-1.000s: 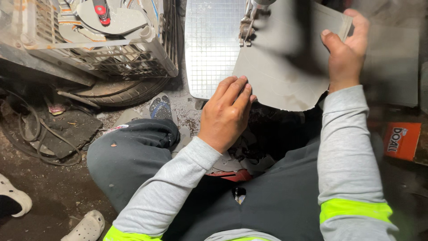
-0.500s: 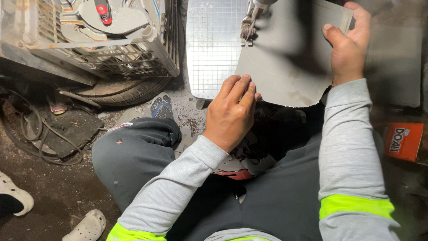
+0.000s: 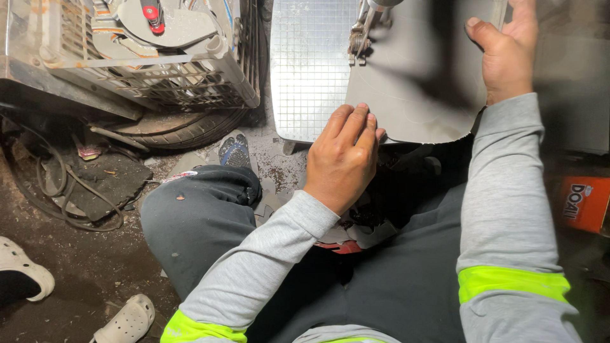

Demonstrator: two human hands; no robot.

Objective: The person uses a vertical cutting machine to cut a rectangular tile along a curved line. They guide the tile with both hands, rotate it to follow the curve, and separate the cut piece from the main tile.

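Sheet metal [image 3: 419, 89], judged thin, stiff and sharp-edged, is lain on the gridded table [image 3: 305, 70], pressed flat by the left hand [image 3: 343, 155] and gripped at its far edge by the right hand [image 3: 505, 54].

Light falls from above onto the gridded silver metal work plate [image 3: 308, 70], which glares pale and washes out near its middle; the flat grey sheet-metal piece [image 3: 413, 95] carries a broad soft shadow across its upper half; the dirt floor [image 3: 82, 254] at lower left sits dim but readable; the right edge sinks into near-black; focus holds sharp centrally, with slight softness toward the corners.
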